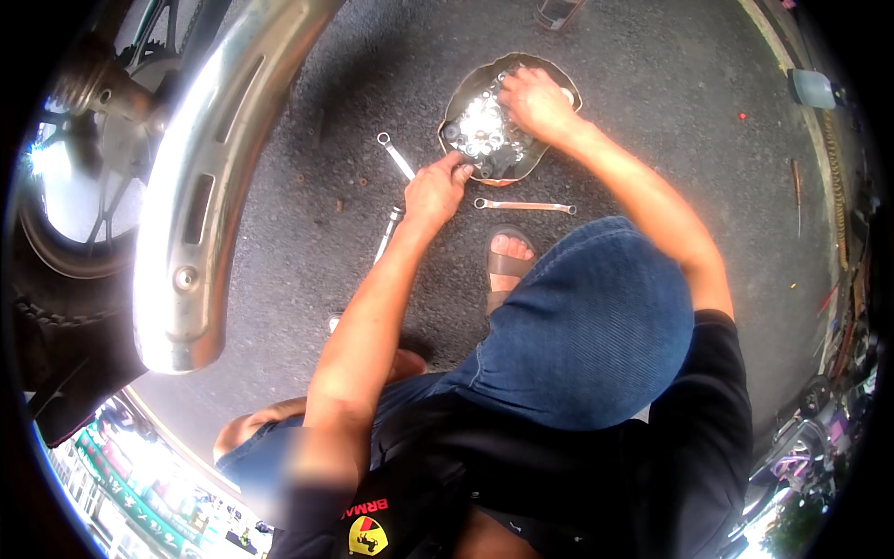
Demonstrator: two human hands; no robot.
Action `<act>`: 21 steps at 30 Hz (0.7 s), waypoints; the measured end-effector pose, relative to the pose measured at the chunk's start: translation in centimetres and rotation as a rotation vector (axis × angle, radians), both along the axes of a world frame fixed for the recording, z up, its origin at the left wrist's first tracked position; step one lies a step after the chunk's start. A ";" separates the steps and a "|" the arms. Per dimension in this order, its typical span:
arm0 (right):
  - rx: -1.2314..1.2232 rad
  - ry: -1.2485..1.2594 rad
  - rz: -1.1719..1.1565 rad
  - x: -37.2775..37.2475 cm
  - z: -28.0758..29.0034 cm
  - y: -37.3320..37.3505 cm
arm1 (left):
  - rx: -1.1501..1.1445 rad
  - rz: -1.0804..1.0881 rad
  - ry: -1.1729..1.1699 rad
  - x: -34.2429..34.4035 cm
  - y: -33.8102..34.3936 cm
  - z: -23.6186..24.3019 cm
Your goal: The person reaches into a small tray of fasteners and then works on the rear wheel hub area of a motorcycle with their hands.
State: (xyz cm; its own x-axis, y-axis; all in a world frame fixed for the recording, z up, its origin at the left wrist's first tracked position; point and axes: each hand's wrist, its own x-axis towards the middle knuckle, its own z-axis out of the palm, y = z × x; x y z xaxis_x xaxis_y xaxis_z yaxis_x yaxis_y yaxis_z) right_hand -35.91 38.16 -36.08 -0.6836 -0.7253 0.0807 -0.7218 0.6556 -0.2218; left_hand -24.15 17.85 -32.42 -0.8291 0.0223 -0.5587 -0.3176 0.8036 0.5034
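Note:
A round pan (445, 140) with an uneven rim stands on the asphalt, holding a heap of shiny nuts, washers and bolts (484, 121). My left hand (436, 194) is closed at the pan's near left rim, thumb and fingertips on the edge. Inside the pan, at its far right, my right hand (538, 101) reaches into the small parts with bent, parted fingers; its fingertips are partly hidden. One ring spanner (397, 156) lies left of the pan. Another ring spanner (526, 206) lies just in front of it. Beside my left forearm is a metal tool with a socket-like end (389, 233).
A shiny slotted metal exhaust guard (200, 200) and a spoked wheel (79, 214) take up the left side. My sandalled foot (508, 253) is near the front spanner. A container (557, 13) stands beyond the pan; a translucent plastic object (812, 88) sits by the right-hand edge.

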 end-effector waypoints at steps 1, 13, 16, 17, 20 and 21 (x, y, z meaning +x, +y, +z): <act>-0.029 -0.039 0.030 0.4 0.0 -0.2 | -0.012 -0.006 0.003 0.0 0.0 -0.1; 0.065 -0.269 0.191 3.2 1.5 0.2 | -0.032 -0.035 0.023 0.0 -0.2 -0.2; 0.044 -0.201 0.179 2.9 1.5 0.6 | -0.013 -0.047 0.039 0.2 -0.6 -0.8; 0.040 -0.181 0.168 2.7 1.6 0.7 | -0.015 -0.051 0.036 0.2 -0.5 -0.7; 0.078 -0.126 0.121 2.0 1.7 1.4 | -0.027 -0.067 0.044 0.1 -0.4 -0.4; 0.075 -0.103 0.091 1.6 1.6 1.8 | -0.034 -0.073 0.058 0.1 -0.4 -0.5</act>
State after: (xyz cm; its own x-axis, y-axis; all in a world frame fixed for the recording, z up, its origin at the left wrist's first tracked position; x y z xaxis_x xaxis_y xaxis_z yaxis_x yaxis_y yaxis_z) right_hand -34.35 39.93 -34.45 -0.6170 -0.7858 -0.0429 -0.7547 0.6063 -0.2505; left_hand -24.04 17.47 -32.92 -0.8568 0.0661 -0.5114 -0.2285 0.8404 0.4915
